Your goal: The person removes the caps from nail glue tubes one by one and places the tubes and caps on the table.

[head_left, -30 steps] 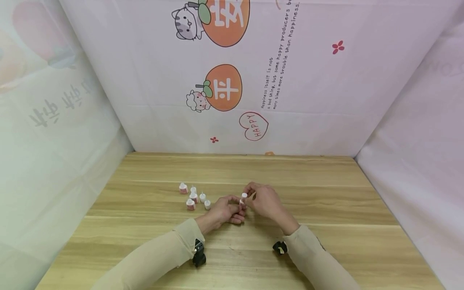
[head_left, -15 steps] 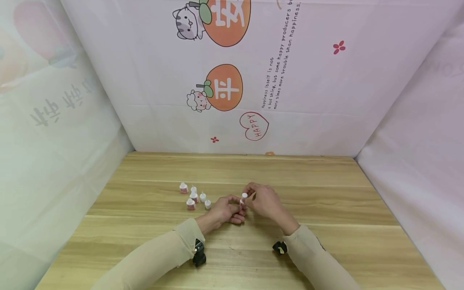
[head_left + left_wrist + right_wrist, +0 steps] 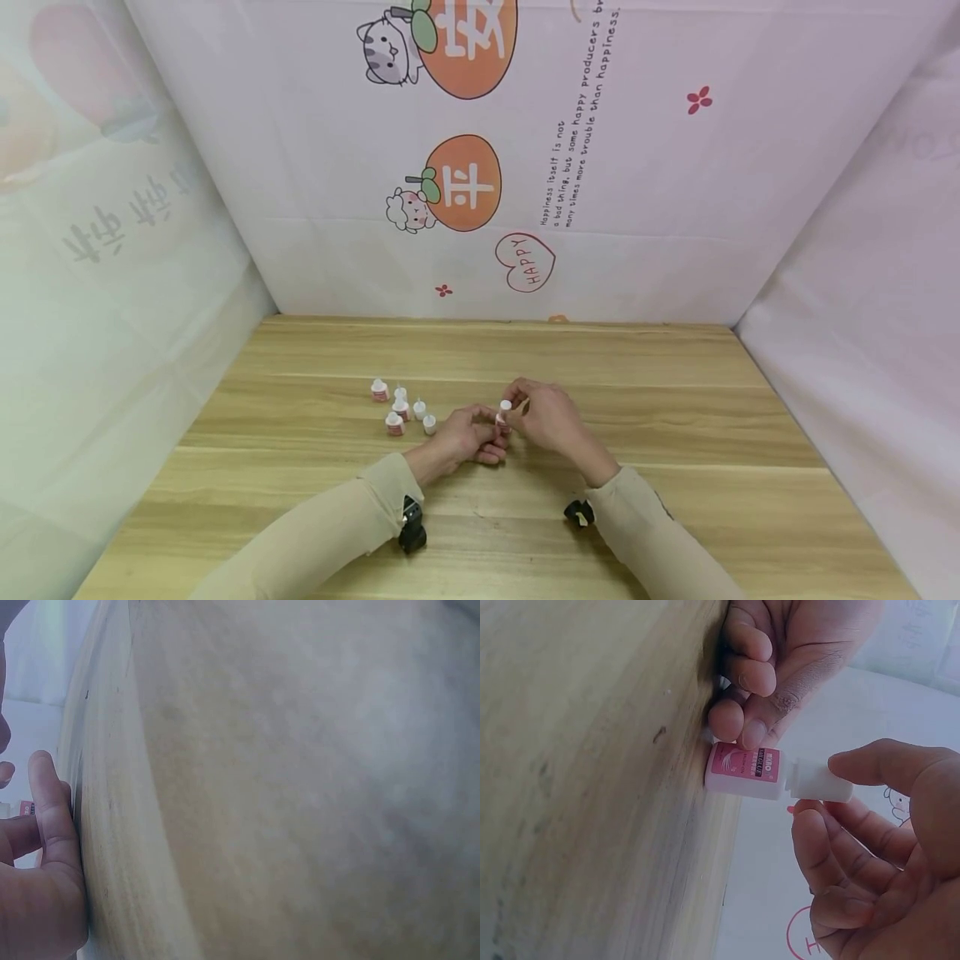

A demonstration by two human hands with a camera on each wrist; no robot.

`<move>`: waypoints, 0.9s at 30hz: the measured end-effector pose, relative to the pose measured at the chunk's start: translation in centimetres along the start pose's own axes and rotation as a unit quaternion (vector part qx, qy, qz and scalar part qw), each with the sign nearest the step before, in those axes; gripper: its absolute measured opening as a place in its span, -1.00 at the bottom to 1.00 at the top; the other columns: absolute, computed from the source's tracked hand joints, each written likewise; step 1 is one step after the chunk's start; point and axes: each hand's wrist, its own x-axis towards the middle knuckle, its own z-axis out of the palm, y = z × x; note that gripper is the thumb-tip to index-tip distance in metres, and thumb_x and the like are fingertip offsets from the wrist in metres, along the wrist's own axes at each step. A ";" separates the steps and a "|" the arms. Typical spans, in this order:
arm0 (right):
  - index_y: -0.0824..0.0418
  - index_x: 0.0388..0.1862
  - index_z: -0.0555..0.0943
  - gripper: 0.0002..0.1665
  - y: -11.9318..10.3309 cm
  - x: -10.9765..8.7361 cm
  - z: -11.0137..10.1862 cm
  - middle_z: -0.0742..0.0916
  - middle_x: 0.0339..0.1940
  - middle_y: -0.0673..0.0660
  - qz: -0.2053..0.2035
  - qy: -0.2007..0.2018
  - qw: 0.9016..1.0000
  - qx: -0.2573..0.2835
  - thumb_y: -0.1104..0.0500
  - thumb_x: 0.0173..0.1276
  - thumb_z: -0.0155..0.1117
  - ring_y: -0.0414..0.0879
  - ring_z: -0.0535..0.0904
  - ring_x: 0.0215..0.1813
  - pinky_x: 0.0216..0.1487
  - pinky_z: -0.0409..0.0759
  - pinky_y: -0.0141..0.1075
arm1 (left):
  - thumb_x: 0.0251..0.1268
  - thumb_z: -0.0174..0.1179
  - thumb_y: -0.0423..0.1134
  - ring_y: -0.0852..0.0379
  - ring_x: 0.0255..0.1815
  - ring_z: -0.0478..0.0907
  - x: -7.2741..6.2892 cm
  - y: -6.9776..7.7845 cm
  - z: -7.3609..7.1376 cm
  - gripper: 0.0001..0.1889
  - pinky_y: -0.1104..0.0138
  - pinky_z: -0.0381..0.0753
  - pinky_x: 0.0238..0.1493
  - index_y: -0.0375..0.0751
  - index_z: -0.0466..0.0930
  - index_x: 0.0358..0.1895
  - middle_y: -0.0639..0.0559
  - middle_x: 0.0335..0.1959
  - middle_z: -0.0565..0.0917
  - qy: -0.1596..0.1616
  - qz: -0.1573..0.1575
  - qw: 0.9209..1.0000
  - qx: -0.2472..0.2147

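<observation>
A small nail glue bottle [image 3: 742, 780] with a pink label stands upright on the table between the hands. My left hand [image 3: 463, 437] holds its body low down, thumb and fingertip at the label in the right wrist view. From the other side my right hand [image 3: 551, 415] pinches the bottle's white cap [image 3: 821, 782] between thumb and fingers. The cap sits at the top of the bottle, with a narrow part of the neck showing under it. In the left wrist view, only a bit of the pink label [image 3: 27, 808] shows behind the fingers.
Left of the hands stand several more small bottles [image 3: 394, 425] with pink labels. Among them are small white pieces [image 3: 419, 409] with thin upright tips. White printed cloth [image 3: 637, 208] rises behind the wooden table [image 3: 637, 358] and along both sides.
</observation>
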 end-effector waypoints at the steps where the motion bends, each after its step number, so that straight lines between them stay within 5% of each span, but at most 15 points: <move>1: -0.08 -0.24 0.63 -0.86 0.0 0.0 0.0 0.74 -0.28 -0.10 0.001 0.000 1.000 0.000 0.04 0.27 0.43 -0.24 0.57 -0.33 -0.31 0.54 -0.31 | 0.50 0.05 -0.41 0.14 -0.45 0.72 0.0 0.0 0.0 -0.77 0.33 0.79 -0.34 -0.32 0.46 0.14 -0.16 -0.26 0.73 0.000 0.001 1.000 0.000; 27: -0.09 -0.27 0.63 -0.86 -0.1 0.0 0.0 0.75 -0.28 -0.09 0.002 0.004 1.000 0.002 0.03 0.25 0.43 -0.24 0.54 -0.38 -0.34 0.51 -0.33 | 0.50 0.06 -0.40 0.16 -0.45 0.72 -0.1 0.1 0.0 -0.76 0.35 0.79 -0.35 -0.33 0.45 0.14 -0.21 -0.22 0.73 -0.004 0.002 1.000 0.000</move>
